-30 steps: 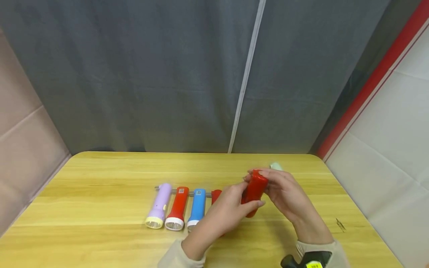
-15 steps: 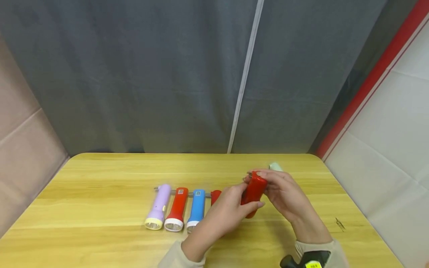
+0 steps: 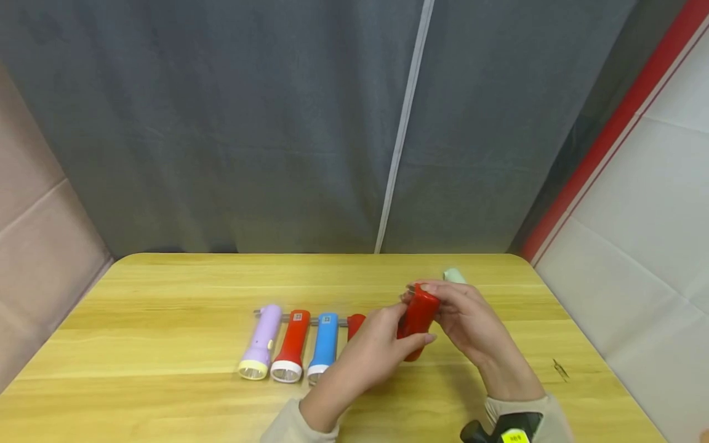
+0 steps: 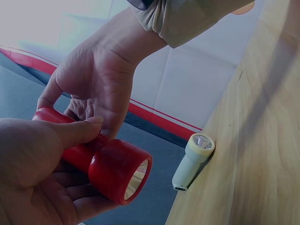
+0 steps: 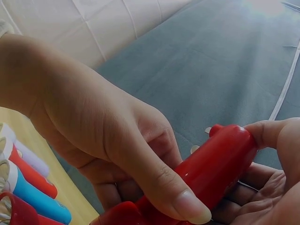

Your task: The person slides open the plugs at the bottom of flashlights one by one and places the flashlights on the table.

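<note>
A glossy red flashlight (image 3: 419,315) is held in the air between both hands above the table. My left hand (image 3: 370,349) grips its body, thumb across the top and fingers beneath, as the left wrist view shows. Its head, with the silvery reflector (image 4: 136,179), points back toward the wearer. My right hand (image 3: 477,329) pinches the tail end, thumb on top. Small metal prongs (image 5: 207,130) stick out of the side near the tail. Part of the body is hidden by the left thumb and fingers.
Left of the hands, a lilac flashlight (image 3: 263,341), a red flashlight with white head (image 3: 292,344) and a blue flashlight (image 3: 324,344) lie in a row. Another red flashlight (image 3: 355,324) is partly hidden by my left hand. A pale green flashlight (image 4: 190,161) lies beyond my right hand.
Metal prongs now show at the tail of the held flashlight, where fingers covered them a second ago. Both hands have stayed nearly in place.
</note>
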The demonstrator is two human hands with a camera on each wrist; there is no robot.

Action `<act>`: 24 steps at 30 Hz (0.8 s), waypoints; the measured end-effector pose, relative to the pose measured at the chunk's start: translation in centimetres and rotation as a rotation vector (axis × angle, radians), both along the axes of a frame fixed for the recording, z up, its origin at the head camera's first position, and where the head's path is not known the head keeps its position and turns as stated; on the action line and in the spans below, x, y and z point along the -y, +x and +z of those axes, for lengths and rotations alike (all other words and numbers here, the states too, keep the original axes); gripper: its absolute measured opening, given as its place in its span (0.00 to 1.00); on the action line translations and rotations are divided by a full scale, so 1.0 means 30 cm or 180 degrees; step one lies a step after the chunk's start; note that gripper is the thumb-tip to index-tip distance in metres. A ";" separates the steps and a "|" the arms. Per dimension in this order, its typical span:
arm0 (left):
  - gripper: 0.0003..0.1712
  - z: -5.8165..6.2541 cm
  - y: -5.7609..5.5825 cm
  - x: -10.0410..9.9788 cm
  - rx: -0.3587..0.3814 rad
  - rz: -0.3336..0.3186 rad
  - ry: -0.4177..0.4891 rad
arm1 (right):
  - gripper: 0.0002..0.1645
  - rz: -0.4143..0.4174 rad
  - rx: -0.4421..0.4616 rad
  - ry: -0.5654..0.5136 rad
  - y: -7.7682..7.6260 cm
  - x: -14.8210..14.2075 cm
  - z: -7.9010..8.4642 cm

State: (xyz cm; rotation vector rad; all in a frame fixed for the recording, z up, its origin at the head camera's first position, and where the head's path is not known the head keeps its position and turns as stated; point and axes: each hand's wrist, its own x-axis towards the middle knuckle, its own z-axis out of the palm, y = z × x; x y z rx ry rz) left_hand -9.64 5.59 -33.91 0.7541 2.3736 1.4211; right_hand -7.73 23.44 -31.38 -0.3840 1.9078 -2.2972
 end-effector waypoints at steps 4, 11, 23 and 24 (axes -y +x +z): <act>0.24 -0.003 0.001 -0.001 -0.0063 -0.0021 0.0004 | 0.22 -0.0034 -0.0009 -0.0007 0.002 0.003 0.001; 0.25 -0.001 0.001 -0.001 -0.0044 -0.0058 0.0003 | 0.22 -0.0081 0.0032 0.0014 0.002 0.003 0.002; 0.26 0.002 0.001 0.000 -0.0073 -0.0054 -0.0060 | 0.22 -0.0156 0.0160 0.0025 0.001 0.006 0.004; 0.26 0.002 0.002 0.000 -0.0076 -0.0055 -0.0062 | 0.21 -0.0171 0.0177 0.0029 0.001 0.007 0.004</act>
